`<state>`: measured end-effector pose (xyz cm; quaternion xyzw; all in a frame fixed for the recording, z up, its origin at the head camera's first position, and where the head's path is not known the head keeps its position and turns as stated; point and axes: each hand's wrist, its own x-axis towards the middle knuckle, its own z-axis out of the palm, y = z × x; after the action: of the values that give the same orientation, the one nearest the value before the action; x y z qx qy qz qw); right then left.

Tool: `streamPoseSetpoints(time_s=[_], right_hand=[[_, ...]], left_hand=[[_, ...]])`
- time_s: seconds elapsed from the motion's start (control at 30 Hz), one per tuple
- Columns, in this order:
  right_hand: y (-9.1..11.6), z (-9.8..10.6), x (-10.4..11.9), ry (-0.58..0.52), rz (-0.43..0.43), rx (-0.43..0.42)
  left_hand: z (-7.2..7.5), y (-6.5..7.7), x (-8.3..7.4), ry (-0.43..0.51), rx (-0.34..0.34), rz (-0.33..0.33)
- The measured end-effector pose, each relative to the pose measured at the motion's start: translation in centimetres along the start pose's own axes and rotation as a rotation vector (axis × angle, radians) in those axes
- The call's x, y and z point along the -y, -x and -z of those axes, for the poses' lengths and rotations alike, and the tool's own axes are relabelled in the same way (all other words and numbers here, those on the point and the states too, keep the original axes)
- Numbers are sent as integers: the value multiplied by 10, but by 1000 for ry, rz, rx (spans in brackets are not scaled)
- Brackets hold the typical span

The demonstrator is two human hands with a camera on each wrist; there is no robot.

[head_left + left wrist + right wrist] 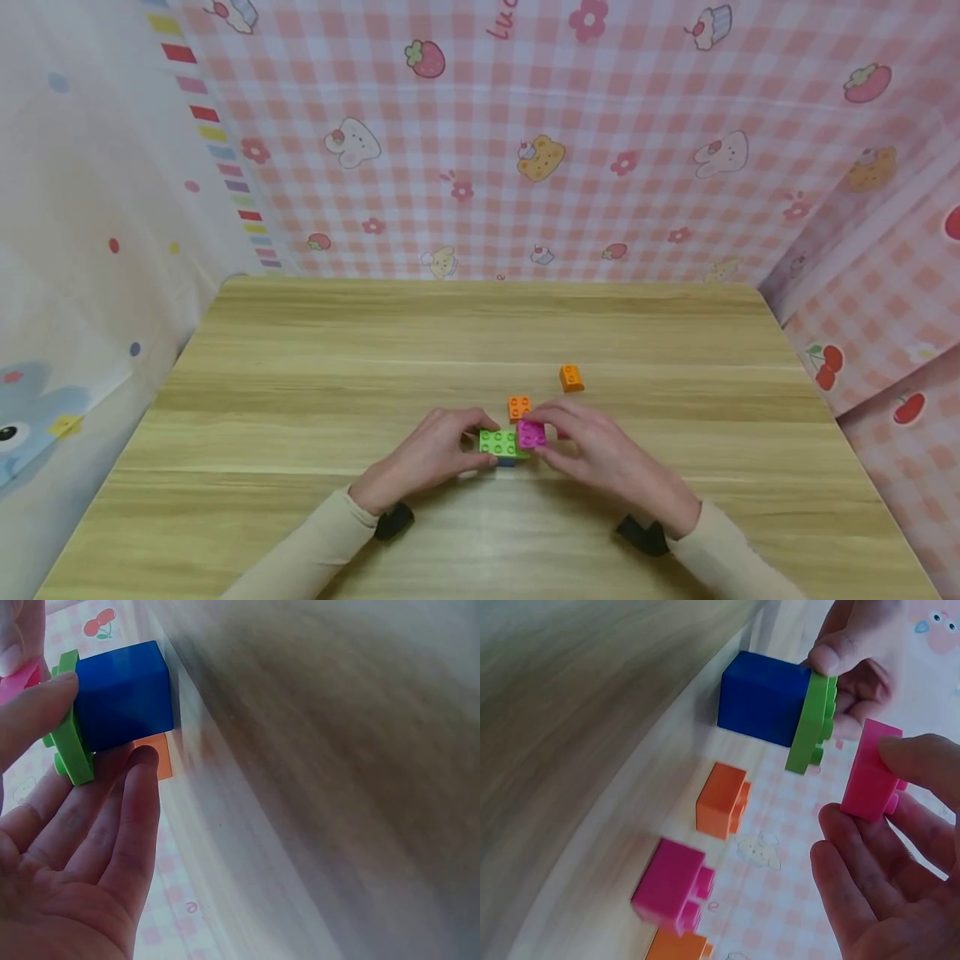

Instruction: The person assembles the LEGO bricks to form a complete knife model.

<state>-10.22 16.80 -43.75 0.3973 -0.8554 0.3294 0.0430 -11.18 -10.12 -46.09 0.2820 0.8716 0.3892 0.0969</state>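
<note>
A thin green building brick sits on top of a tall blue brick, which stands on the table. My left hand holds the green brick, thumb on the near side and fingers on the far side. Between the thumb and fingers of my right hand is a pink brick, studs upward, raised just off the right end of the green one. In the head view the pink brick overlaps that end; the right wrist view shows a gap between them.
Just behind the hands stands an orange four-stud brick. A magenta brick is mostly hidden by the right hand in the head view. Farther back is another orange brick. Patterned cloth hangs beyond the wooden table.
</note>
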Motion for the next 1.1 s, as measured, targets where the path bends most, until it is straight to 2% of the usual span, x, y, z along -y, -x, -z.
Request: streamPoseSetpoints(time_s=[0.23, 0.47, 0.73, 1.1], right_hand=[[-9, -8, 4, 9, 1, -17], [-14, -14, 7, 21, 8, 18], [-18, -19, 8, 59, -6, 42], [-20, -19, 11, 130, -74, 107]], left_hand=[[-1, 0, 1, 25, 2, 12], [-1, 1, 2, 37, -2, 36], [-1, 1, 3, 29, -9, 29], [-1, 1, 3, 13, -9, 22]])
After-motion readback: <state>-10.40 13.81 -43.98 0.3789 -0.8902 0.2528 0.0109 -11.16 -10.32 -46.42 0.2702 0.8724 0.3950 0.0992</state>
